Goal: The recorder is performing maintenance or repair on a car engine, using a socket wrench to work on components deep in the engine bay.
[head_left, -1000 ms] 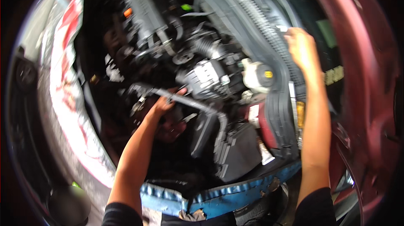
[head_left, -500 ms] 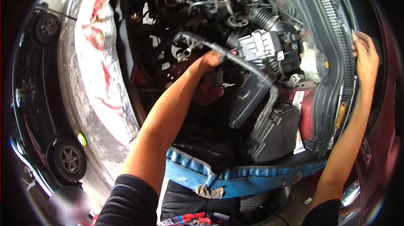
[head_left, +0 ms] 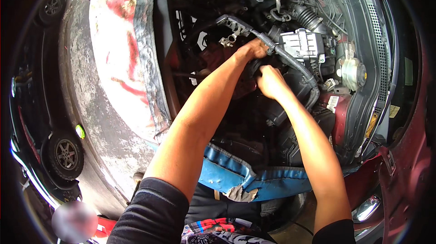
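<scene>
Engine bay of a red car, seen from above; both bare hands deep in it, just apart.

Left hand point(head_left: 257, 49): at the grey corrugated cable conduit point(head_left: 293, 61), fingers running in against its underside, tips hidden. Grip: fingers bent, but cannot tell whether it is closed on the conduit.

Right hand point(head_left: 271, 82): lower and nearer the wearer, knuckles up, fingers curled down into shadow beside a black plastic box point(head_left: 286, 104). Grip: contents out of sight; cannot tell if anything is held.

Conduit: slants from upper left, past the left hand, down to the right, then bends toward the wearer near the black fuse box point(head_left: 290, 144), partly behind the right forearm. Metal cable clamp point(head_left: 229, 40) hangs by its upper end, left of the left hand.

Surroundings: grey-topped air filter housing point(head_left: 299, 45) just right of the conduit, ribbed intake hose point(head_left: 309, 18) beyond it. Pale fluid reservoir point(head_left: 350, 72), dark cap, farther right. Blue fender cover point(head_left: 277, 185), torn at one patch, over the near edge. Dark parked car point(head_left: 27, 121) well off to the left.
</scene>
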Motion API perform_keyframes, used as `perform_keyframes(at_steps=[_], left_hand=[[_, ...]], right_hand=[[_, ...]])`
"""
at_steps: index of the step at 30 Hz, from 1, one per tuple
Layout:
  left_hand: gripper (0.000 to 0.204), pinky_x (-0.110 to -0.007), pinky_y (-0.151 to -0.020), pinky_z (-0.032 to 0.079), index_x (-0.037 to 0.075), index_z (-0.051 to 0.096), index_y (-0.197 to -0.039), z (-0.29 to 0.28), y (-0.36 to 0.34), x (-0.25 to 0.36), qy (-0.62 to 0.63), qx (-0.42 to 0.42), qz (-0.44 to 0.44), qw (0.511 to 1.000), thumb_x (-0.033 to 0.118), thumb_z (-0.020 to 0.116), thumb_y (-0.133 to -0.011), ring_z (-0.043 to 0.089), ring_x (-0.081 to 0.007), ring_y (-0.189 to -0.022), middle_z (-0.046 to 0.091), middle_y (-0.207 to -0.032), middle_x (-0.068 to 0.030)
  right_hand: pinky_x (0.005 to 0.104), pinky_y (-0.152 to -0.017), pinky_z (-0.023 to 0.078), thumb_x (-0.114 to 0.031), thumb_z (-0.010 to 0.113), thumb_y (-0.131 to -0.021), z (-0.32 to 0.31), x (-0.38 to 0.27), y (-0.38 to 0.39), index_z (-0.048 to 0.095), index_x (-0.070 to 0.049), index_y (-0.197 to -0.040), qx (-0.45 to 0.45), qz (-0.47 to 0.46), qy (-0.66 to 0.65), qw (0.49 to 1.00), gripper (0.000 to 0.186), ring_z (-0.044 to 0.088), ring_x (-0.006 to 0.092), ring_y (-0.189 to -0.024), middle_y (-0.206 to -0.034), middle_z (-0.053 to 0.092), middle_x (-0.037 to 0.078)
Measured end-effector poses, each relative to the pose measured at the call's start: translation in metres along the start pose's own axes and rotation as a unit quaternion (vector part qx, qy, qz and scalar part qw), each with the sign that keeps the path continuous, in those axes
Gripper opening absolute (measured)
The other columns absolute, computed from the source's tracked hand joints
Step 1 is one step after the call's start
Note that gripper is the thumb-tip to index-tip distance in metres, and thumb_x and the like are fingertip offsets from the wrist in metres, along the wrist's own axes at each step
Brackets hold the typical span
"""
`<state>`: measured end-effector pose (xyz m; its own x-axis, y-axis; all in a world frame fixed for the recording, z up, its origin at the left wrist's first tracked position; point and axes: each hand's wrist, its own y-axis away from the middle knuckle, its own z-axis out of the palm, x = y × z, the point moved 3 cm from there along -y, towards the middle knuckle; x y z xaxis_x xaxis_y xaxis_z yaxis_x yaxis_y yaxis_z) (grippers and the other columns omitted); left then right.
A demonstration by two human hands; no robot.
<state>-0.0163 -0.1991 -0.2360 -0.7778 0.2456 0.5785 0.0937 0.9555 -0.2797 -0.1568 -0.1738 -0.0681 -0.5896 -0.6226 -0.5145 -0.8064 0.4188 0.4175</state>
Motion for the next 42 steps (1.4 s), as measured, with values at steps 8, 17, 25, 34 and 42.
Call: perform_keyframes(at_steps=[8, 17, 25, 34, 42], left_hand=[[0.020, -0.036, -0.084, 0.050, 0.003, 0.069, -0.098, 0.036, -0.067, 0.067, 0.300, -0.050, -0.217, 0.928, 0.015, 0.060, -0.085, 0.060, -0.0250, -0.094, 0.069, -0.098, -0.0128], [0.027, -0.038, -0.087, 0.051, 0.003, 0.069, -0.102, 0.018, -0.068, 0.090, 0.375, -0.027, -0.250, 0.892, 0.009, 0.056, -0.079, 0.063, -0.0330, -0.103, 0.069, -0.108, -0.0198], [0.019, -0.034, -0.076, 0.050, 0.000, 0.068, -0.095, 0.024, -0.064, 0.080, 0.395, -0.024, -0.255, 0.882, 0.013, 0.067, -0.081, 0.059, -0.0153, -0.085, 0.070, -0.092, -0.0073], [0.015, -0.032, -0.072, 0.048, 0.002, 0.070, -0.092, 0.012, -0.069, 0.095, 0.416, -0.036, -0.255, 0.872, 0.013, 0.068, -0.082, 0.057, -0.0133, -0.081, 0.067, -0.087, -0.0039], [0.024, -0.036, -0.077, 0.051, 0.003, 0.069, -0.101, 0.017, -0.062, 0.089, 0.552, 0.018, -0.327, 0.767, 0.015, 0.053, -0.088, 0.061, -0.0208, -0.088, 0.068, -0.100, -0.0090]], right_hand=[[0.0445, -0.085, 0.052, -0.012, 0.061, -0.084, 0.031, 0.115, -0.032, 0.065, 0.003, -0.104, 0.000, 0.132, 0.049, 0.990, 0.025, 0.063, 0.0387, -0.107, -0.106, 0.066, 0.026], [0.0437, -0.084, 0.053, -0.014, 0.064, -0.083, 0.041, 0.131, -0.037, 0.066, -0.002, -0.104, 0.013, 0.174, 0.076, 0.982, 0.024, 0.064, 0.0361, -0.106, -0.106, 0.068, 0.022], [0.0455, -0.098, 0.048, -0.013, 0.056, -0.087, 0.032, 0.110, -0.036, 0.057, -0.005, -0.119, -0.029, 0.224, 0.003, 0.974, 0.033, 0.053, 0.0372, -0.123, -0.127, 0.058, 0.024], [0.0466, -0.088, 0.052, -0.013, 0.047, -0.093, 0.041, 0.127, -0.033, 0.058, -0.002, -0.116, 0.024, 0.278, -0.034, 0.960, 0.028, 0.061, 0.0363, -0.113, -0.118, 0.063, 0.024], [0.0488, -0.088, 0.051, -0.020, 0.042, -0.095, 0.037, 0.102, -0.031, 0.063, -0.001, -0.109, 0.029, 0.241, -0.054, 0.969, 0.032, 0.061, 0.0387, -0.111, -0.114, 0.063, 0.028]])
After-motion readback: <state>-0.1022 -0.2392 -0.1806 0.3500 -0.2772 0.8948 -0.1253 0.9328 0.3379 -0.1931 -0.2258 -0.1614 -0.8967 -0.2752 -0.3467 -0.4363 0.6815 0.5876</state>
